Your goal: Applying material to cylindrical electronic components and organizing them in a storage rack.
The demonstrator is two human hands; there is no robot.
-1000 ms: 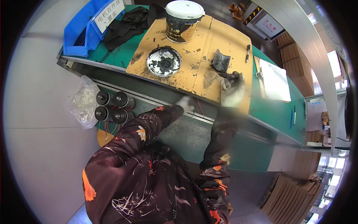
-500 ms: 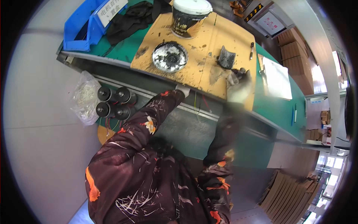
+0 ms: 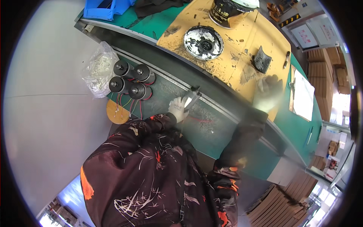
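Note:
My left hand (image 3: 177, 108), in a pale glove, is closed around a silvery cylindrical motor (image 3: 191, 97) with a dark end. A thin red wire (image 3: 200, 120) trails beside it over the green surface. My right hand (image 3: 269, 92), gloved and dark at the fingertips, hovers by the right part of the stained cardboard (image 3: 234, 68); motion blur hides how its fingers are set. Just beyond it lies a curved black-smeared scraper (image 3: 261, 60), apart from the hand. A round lid (image 3: 203, 42) smeared with black paste rests farther left on the cardboard.
Several black motors (image 3: 140, 91) with coloured wires stand at left beside a clear plastic bag (image 3: 100, 70). A black bucket (image 3: 227, 14) stands at the back. Rightward lie a marker (image 3: 286, 59) and a clipboard (image 3: 302, 92). A metal rail (image 3: 215, 104) crosses the lower green surface.
My left hand has come out from the cardboard's front edge toward my body, bringing the motor into sight. My right hand has drawn away from the scraper. The view has shifted.

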